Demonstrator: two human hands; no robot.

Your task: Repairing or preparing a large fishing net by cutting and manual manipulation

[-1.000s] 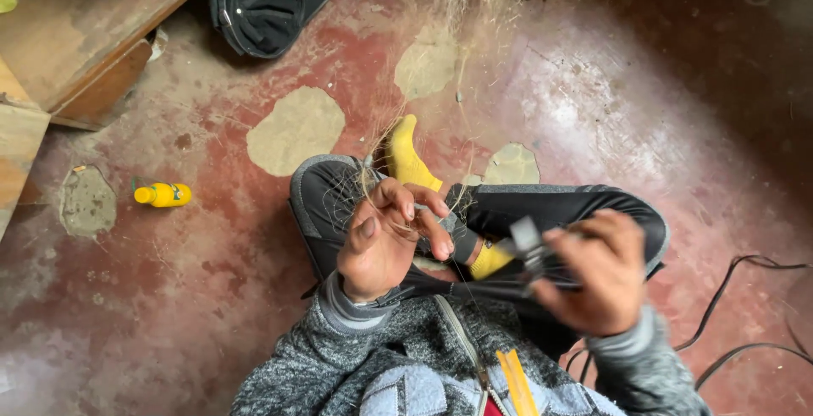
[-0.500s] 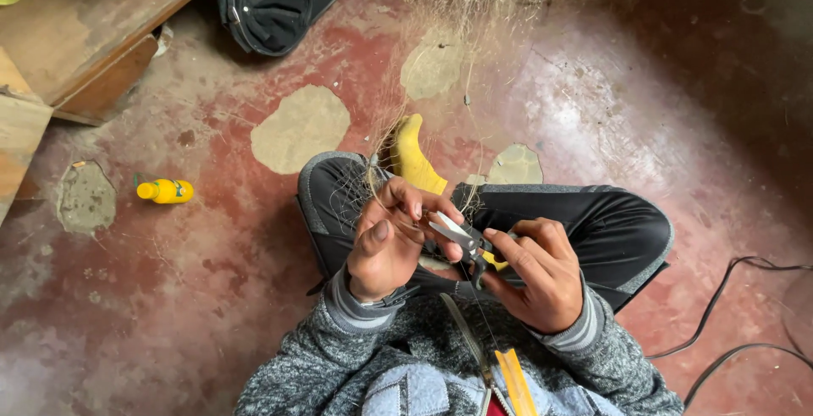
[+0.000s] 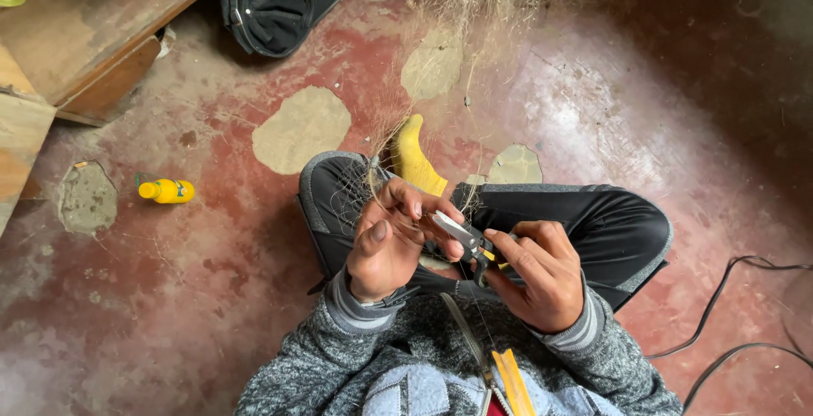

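Observation:
I sit cross-legged on a worn red floor in black trousers and a yellow sock (image 3: 417,162). A fine, pale fishing net (image 3: 474,9) hangs from the top of the view down to my lap. My left hand (image 3: 391,242) pinches strands of the net between thumb and fingers. My right hand (image 3: 535,274) grips a small metal cutting tool (image 3: 461,234) with dark handles, its blades pointing left and touching the left fingertips at the pinched strands.
A small yellow bottle (image 3: 167,190) lies on the floor to the left. A wooden pallet or bench (image 3: 76,35) fills the upper left, a black cap (image 3: 275,1) beside it. Black cables (image 3: 737,314) curl at the right.
My right hand, which was off to the right a second ago, has come left with the cutting tool until the blades meet the strands held by my left hand.

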